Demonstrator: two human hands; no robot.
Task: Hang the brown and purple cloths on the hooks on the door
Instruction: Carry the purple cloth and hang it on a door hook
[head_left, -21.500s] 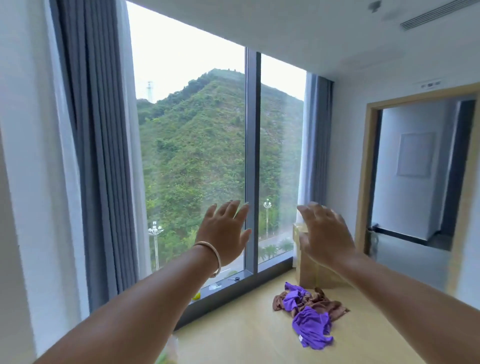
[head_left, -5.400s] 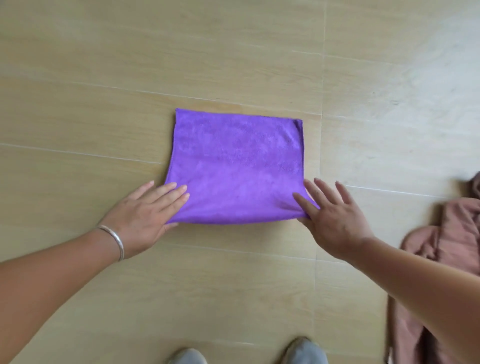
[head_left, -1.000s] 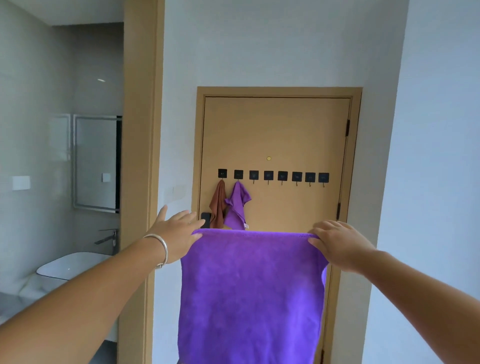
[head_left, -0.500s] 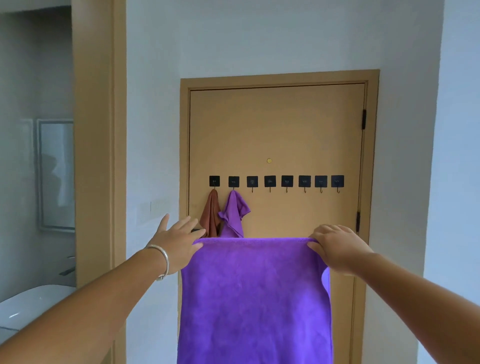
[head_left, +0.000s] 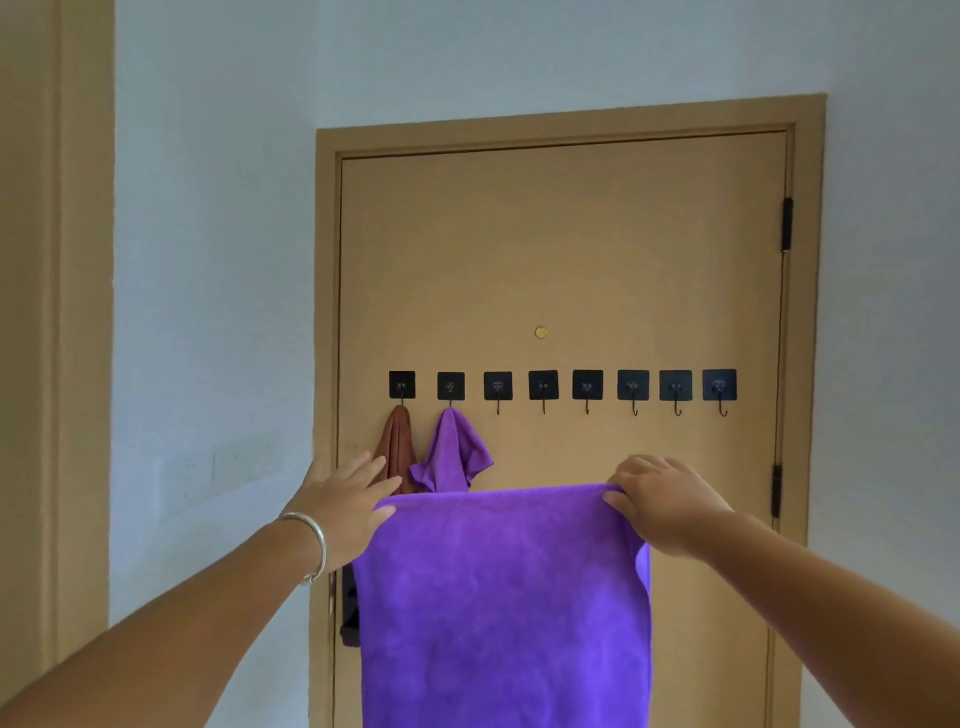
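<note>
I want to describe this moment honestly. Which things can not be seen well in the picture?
All in the head view:
- Lower ends of the hung brown cloth and small purple cloth: hidden behind the left hand and the held purple cloth.
- Bottom edge of the held cloth: cut off by the frame.
- Dark door handle: mostly covered by the held cloth.
- Right hand fingertips: folded behind the cloth edge.
- Marks on the hook plates: too small.

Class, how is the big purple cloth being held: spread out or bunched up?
Spread out. The left hand and right hand hold the purple cloth by its top corners, and it hangs flat.
</note>
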